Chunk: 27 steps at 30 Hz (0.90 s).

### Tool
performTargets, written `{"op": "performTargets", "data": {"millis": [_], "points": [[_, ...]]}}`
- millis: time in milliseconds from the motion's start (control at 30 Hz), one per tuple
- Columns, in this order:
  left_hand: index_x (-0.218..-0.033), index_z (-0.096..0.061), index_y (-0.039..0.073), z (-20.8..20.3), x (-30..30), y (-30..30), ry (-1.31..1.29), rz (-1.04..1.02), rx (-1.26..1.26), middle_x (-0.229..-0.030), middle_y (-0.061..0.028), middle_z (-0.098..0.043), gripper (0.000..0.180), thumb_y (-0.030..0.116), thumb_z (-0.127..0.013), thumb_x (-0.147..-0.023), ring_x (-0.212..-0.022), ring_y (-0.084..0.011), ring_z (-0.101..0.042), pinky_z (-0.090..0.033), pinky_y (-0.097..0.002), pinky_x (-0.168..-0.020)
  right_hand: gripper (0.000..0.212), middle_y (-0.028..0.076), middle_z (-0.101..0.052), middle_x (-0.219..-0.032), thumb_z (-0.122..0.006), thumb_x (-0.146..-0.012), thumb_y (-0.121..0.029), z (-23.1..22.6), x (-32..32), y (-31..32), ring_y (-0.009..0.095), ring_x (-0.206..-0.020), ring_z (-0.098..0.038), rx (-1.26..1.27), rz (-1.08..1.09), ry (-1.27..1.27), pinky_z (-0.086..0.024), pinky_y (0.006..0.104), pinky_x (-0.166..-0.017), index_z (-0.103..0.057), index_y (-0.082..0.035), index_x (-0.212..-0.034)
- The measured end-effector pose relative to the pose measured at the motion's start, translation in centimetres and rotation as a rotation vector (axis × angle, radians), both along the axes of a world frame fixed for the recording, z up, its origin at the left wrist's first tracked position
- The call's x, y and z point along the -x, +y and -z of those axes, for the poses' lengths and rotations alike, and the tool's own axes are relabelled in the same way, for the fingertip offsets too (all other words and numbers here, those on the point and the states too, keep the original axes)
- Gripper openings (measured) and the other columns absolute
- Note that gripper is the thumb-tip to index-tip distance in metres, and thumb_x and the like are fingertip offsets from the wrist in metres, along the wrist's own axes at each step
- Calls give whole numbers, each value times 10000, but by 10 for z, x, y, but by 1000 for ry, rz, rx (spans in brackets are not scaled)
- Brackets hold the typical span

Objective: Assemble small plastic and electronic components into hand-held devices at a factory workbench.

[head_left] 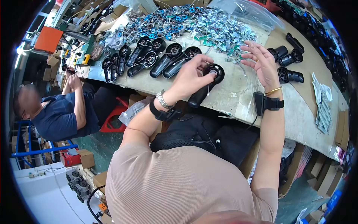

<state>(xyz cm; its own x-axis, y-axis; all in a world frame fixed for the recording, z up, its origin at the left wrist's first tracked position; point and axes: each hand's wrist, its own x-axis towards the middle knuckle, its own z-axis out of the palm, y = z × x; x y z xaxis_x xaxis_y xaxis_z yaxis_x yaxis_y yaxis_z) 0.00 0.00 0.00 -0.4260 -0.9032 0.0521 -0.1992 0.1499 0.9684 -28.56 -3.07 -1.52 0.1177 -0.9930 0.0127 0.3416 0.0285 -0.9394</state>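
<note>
My left hand grips a black plastic housing with a round head and a long handle. Its thumb presses at the opening of the round head, where a small metallic part and a white wire show. To the right, raised above the table, my right hand has its fingers apart and holds nothing. Loose green circuit boards lie just beyond it. Left of my left hand, several similar black housings stand in a row, with wired round parts in their heads.
Small wired parts with blue rings heap up at the back of the worktable. Black cylindrical parts lie on cardboard at the right, near a plastic-wrapped bundle. A co-worker sits at the left, holding a dark piece.
</note>
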Motion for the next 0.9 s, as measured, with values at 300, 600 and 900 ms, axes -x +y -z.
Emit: {"op": "performTargets", "data": {"millis": [300,600,900], "points": [[-1155,-652,10,-7,12,-8,-346,-112,310,-994,-151,-676,384,151,-752,-813,-764,-269,-636,-519,-368,-719,433,130,-679,-1218,-632,-1016,-276,-8,-2,4,151,-975,-671,14,10,29,-588,307,-851,-587,7,-1341],[-1193,-705,80,-12,-13,-8,-526,-176,831,-1179,-135,-659,382,213,-766,-840,-1062,-310,-615,-480,-412,-921,420,122,-682,-1214,-647,-1008,-276,-10,-4,5,148,-971,-672,30,11,59,-577,301,-858,-608,-5,-1327],[-1422,-581,275,4,-14,19,-979,10,883,-1549,-111,-433,553,192,-696,-887,-1453,-326,-355,-157,-561,-1199,390,116,-694,-1180,-651,-1005,-254,-10,2,6,144,-957,-678,61,64,32,-578,286,-842,-627,-9,-1307]]}}
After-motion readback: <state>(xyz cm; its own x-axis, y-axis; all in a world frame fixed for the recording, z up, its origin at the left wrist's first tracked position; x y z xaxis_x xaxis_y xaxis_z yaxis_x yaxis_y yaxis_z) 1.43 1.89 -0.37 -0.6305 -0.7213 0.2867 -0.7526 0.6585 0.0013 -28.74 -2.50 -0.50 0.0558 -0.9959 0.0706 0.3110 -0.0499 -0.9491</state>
